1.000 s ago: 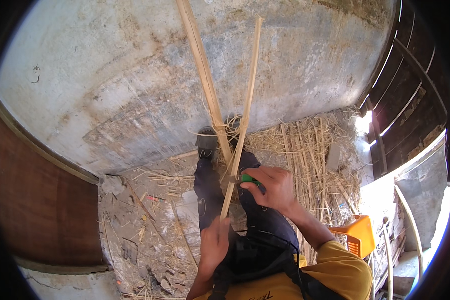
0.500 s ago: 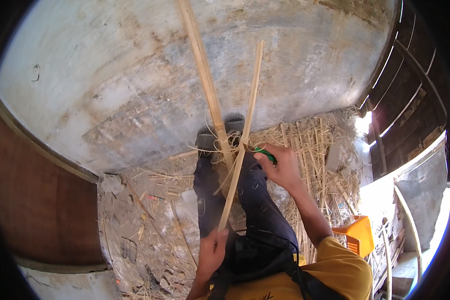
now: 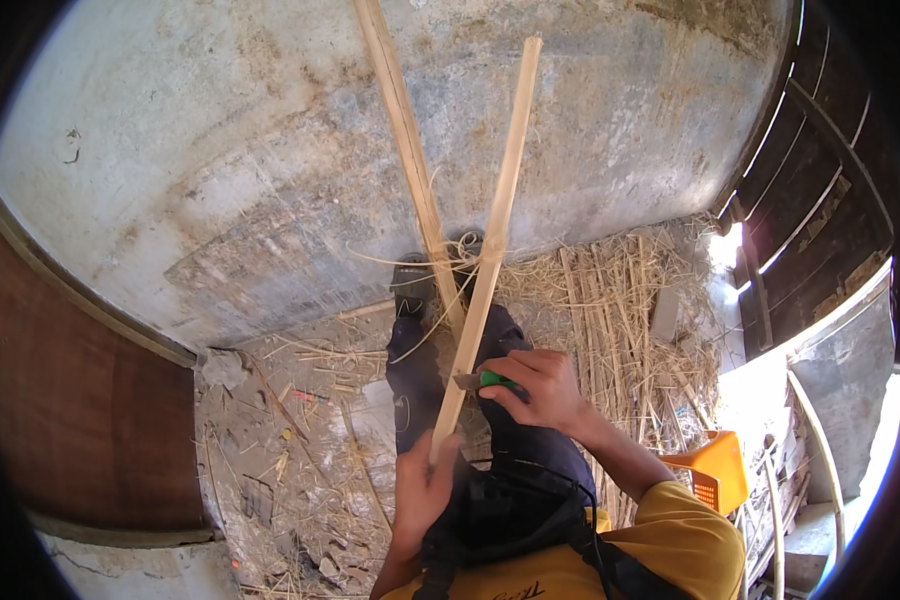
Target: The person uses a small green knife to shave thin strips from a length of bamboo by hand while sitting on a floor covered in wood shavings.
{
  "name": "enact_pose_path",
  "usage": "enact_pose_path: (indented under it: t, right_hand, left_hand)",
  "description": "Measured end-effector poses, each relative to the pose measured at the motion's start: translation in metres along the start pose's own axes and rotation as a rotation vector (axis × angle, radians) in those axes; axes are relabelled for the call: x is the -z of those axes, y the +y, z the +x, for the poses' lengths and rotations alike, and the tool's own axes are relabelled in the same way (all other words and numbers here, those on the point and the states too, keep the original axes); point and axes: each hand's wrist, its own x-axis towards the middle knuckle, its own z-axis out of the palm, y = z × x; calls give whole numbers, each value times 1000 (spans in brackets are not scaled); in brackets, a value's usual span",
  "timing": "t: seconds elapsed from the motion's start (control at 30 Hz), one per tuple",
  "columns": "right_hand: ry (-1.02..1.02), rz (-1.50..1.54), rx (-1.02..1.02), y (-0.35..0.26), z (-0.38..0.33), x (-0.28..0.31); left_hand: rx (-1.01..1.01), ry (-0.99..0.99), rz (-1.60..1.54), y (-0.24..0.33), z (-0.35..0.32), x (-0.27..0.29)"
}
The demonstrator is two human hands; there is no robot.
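My left hand (image 3: 424,484) grips the lower end of a pale bamboo strip (image 3: 497,225), which slants up and away over my lap. In my right hand (image 3: 540,388) is a green-handled knife (image 3: 490,380); its short blade touches the strip's right edge, a little beyond my left hand. A longer bamboo pole (image 3: 400,110) lies behind the strip, its near end between my legs, and rises toward the wall. Thin curled shavings (image 3: 440,262) hang around the place where strip and pole cross, near my shoes (image 3: 411,283).
A stained concrete wall (image 3: 300,160) stands in front. Many split bamboo pieces and shavings (image 3: 620,320) cover the floor to the right. An orange plastic basket (image 3: 722,472) sits by my right elbow. On the left is a brown wooden panel (image 3: 80,400), with debris on the ground nearby.
My right hand has drawn the knife back along the strip toward my left hand. The strip's far end has moved upward and slightly right, and the shavings have shifted.
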Motion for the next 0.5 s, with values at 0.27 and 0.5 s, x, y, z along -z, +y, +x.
enact_pose_path:
  t: [0.27,0.5]
  right_hand:
    - [63,-82,-28,-4,4,2]
    - [229,-73,-171,22,20,12]
  left_hand:
    - [5,21,15,3,-1,-5]
    - [114,-42,31,0,-18,-3]
